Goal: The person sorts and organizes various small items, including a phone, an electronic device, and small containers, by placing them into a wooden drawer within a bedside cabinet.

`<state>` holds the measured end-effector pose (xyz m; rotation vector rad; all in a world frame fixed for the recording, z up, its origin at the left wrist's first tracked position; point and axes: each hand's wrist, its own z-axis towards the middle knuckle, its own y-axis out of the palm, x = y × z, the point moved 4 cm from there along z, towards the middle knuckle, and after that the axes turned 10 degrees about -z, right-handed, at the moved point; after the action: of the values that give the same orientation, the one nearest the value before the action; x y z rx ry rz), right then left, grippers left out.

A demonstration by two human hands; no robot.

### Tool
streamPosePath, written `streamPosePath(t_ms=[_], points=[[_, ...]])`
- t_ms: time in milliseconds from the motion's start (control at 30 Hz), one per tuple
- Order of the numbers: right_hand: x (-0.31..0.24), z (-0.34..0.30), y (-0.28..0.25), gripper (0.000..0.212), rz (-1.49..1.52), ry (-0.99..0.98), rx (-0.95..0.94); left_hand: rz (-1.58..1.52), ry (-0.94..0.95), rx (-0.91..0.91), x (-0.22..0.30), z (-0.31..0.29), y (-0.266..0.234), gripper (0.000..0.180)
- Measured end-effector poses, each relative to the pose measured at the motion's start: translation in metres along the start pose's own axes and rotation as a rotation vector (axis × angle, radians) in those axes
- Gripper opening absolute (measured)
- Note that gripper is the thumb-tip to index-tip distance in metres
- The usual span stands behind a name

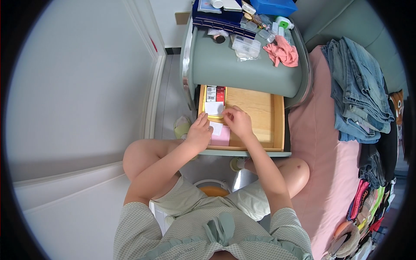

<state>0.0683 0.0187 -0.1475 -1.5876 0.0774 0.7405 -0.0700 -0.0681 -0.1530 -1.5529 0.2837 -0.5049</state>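
A wooden drawer (255, 97) is pulled out in front of me. Along its left side lies a narrow yellow tray (225, 97) with a red box (220, 94), a white labelled box (211, 93) and a plain white card-like piece (214, 108). My left hand (200, 133) rests at the tray's near left corner, fingers mostly stretched. Bent into a pinch, the fingers of my right hand (238, 122) are at the tray's right edge; what they grip is hidden. Nearer me, a pink flat item (221, 137) and a white paper (216, 128) lie partly behind my left hand.
Above the drawer, the green cabinet top (242, 76) bears a dark blue case (225, 27), clear plastic boxes (246, 45), a pink cloth (282, 52) and a blue container (274, 6). Folded jeans (359, 91) lie on the pink bed (312, 143) at right. A white door (86, 86) stands left.
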Motion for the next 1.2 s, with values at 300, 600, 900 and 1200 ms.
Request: streamPosePath(t_ms=[300,600,900,1200], points=[[-0.006,-0.017,0.008,0.027,-0.159,-0.105,-0.083,-0.065,-0.034,-0.091,0.002,0.001,0.001,0.04],[0.01,-0.013,0.018,0.017,-0.058,0.045,-0.198,-0.084,-0.048,-0.125,0.0,-0.002,0.001,0.048],[0.048,0.01,0.038,0.01,0.748,0.2,-0.228,-0.14,0.005,0.112,0.003,0.005,-0.009,0.048],[0.038,0.042,0.036,0.015,0.668,0.185,-0.085,-0.146,-0.048,0.123,0.0,0.019,-0.009,0.049]])
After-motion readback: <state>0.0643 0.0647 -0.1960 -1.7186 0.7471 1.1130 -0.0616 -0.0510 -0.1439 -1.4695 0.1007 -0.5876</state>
